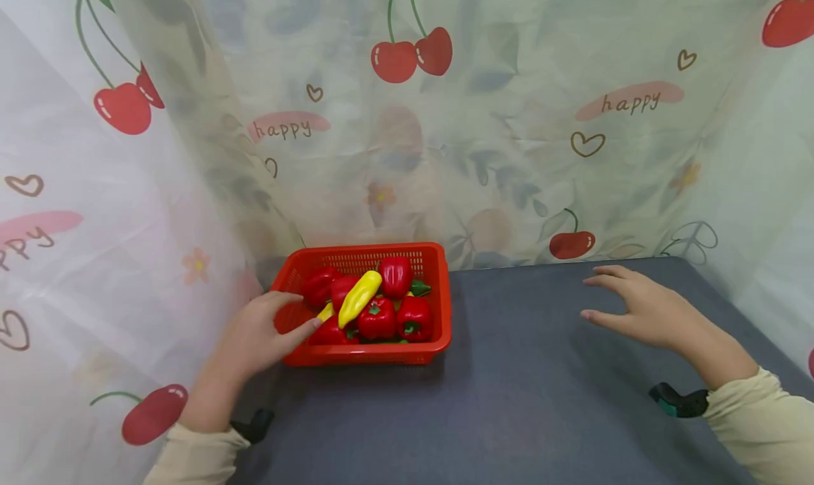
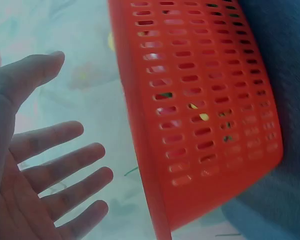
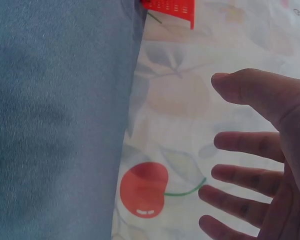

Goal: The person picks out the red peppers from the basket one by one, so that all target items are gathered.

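Note:
A red plastic basket (image 1: 367,358) with slotted walls stands on the grey table, left of the middle in the head view. Inside it lie several red bell peppers (image 1: 377,319) and a long yellow pepper (image 1: 360,300) on top, with bits of green among them. My left hand (image 1: 257,335) hovers at the basket's left end, fingers spread and thumb overlapping the rim in the head view. In the left wrist view that hand (image 2: 45,170) is apart from the basket's slotted wall (image 2: 200,125). Well to the right, my right hand (image 1: 642,308) hangs over the table with its fingers extended, holding nothing.
The grey table (image 1: 509,400) reaches back to a curtain (image 1: 483,117) printed with cherries and hearts. More of this cloth hangs along the left and right sides. A dark band device (image 1: 679,401) is worn on the right wrist, another (image 1: 254,426) on the left.

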